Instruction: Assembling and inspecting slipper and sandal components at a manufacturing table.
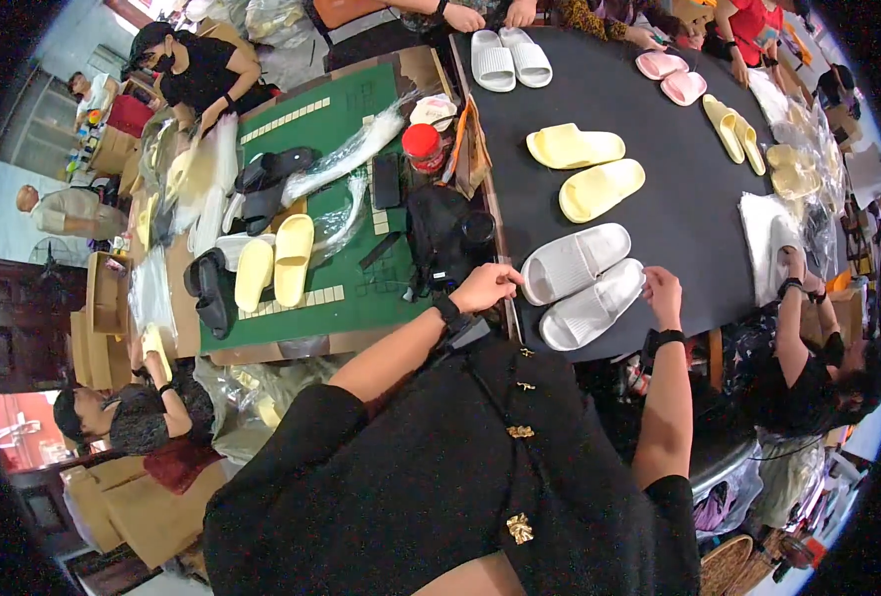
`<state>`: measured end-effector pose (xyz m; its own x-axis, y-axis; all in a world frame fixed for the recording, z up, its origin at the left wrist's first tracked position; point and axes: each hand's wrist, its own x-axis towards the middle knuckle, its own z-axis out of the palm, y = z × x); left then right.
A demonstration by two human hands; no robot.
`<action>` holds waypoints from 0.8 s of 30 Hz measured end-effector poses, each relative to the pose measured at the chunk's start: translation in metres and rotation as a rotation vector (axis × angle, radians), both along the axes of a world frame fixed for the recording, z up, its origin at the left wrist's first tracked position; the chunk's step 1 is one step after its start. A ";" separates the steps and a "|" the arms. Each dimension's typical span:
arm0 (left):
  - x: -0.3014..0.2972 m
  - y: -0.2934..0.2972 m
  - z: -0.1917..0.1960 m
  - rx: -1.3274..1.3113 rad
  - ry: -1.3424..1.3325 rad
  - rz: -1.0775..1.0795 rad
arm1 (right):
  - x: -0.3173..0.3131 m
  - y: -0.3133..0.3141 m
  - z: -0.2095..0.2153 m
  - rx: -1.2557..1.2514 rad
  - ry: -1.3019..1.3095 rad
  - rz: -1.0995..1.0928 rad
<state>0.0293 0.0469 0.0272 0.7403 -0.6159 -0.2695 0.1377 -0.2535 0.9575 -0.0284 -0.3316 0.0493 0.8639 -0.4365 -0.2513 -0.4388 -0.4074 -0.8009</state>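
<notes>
Head view: the left grip point(484, 287) and the right grip point(663, 291) are resting fingertips at opposite edges of the white, ribbed, plastic-looking slippers point(572, 266); whether either is clamping is unclear. The pair is lying between both grips on the black-topped counter point(694, 223), smooth pale-yellow slippers point(601, 191) lying beyond.

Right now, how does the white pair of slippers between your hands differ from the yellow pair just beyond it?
The white pair is pale greyish-white; the yellow pair is soft yellow. The white pair has the left hand and right hand at its edges; no hand is at the yellow pair. The white slippers lie roughly parallel; the yellow ones angle apart. Both pairs lie on the dark tabletop.
</notes>
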 end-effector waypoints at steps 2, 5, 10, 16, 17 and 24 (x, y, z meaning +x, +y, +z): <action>0.002 0.000 -0.004 0.018 -0.032 -0.014 | 0.000 0.002 -0.002 0.012 0.022 0.022; 0.004 -0.003 -0.009 0.065 -0.066 -0.015 | -0.001 0.005 -0.008 0.067 0.041 0.092; 0.006 -0.012 -0.011 0.204 -0.131 -0.053 | -0.006 0.015 -0.021 0.162 0.089 0.181; 0.006 -0.034 -0.008 0.259 -0.143 0.021 | -0.010 0.025 -0.034 0.301 0.128 0.181; 0.007 -0.040 -0.010 0.300 -0.194 -0.025 | -0.010 0.028 -0.035 0.289 0.128 0.198; 0.007 -0.076 -0.024 0.542 -0.509 -0.013 | -0.011 0.040 -0.028 0.349 0.178 0.290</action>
